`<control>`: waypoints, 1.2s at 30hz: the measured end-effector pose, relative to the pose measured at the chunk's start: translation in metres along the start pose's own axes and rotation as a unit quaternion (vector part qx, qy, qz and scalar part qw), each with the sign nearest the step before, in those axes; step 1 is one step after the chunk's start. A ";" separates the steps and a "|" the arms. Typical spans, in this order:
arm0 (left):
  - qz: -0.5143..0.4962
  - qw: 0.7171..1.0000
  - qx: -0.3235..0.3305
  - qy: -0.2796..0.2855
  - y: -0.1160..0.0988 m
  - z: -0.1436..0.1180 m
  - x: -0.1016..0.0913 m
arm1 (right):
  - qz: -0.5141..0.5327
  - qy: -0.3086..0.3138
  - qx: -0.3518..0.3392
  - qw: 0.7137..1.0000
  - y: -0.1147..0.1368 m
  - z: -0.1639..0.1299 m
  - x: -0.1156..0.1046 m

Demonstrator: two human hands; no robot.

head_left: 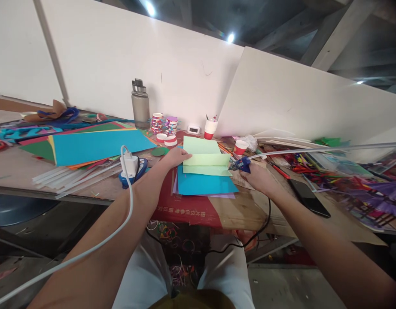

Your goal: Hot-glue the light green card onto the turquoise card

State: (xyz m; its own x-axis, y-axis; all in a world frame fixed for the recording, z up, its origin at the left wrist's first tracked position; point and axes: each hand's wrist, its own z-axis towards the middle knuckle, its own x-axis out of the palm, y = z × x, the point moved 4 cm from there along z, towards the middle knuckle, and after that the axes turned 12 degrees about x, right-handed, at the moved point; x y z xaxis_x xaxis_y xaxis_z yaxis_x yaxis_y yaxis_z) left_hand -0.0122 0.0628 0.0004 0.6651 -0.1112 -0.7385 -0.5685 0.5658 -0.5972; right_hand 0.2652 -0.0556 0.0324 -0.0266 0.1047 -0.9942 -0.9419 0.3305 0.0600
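My left hand (pixel 178 156) pinches the left edge of a folded strip of light green paper (pixel 206 160). That strip lies over a blue sheet (pixel 206 184), with another pale green sheet (pixel 201 145) behind it. My right hand (pixel 259 175) is closed around a blue hot glue gun (pixel 240 164), whose nozzle touches or nearly touches the green paper's right end. A long translucent glue stick (pixel 297 150) runs out of the gun's back to the right. The tips of my left fingers are partly hidden by the paper.
Coloured paper sheets (pixel 98 146) and white glue sticks (pixel 69 177) lie left, beside a white charger (pixel 129 164) on a blue power strip. Behind stand a grey bottle (pixel 140 105) and paper cups (pixel 210 128). A black phone (pixel 309 198) lies right. A black cord (pixel 230 244) hangs below the table.
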 end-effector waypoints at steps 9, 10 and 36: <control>0.012 1.000 0.016 -0.006 0.003 0.002 0.001 | 0.052 0.042 -0.031 0.997 0.033 -0.003 0.007; 0.012 1.000 0.021 -0.006 0.003 0.002 0.001 | 0.063 0.050 -0.042 0.996 0.039 -0.005 0.007; 0.002 1.000 -0.003 -0.013 0.001 0.000 0.003 | 0.103 0.083 -0.102 0.986 0.111 -0.017 0.009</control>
State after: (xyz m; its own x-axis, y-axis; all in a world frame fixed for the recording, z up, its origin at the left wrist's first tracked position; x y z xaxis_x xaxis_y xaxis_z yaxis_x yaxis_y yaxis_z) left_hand -0.0105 0.0636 -0.0028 0.6755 -0.0883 -0.7320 -0.5737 0.5608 -0.5970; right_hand 0.1546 -0.0344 0.0282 -0.2621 -0.0100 -0.9650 -0.9582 0.1216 0.2589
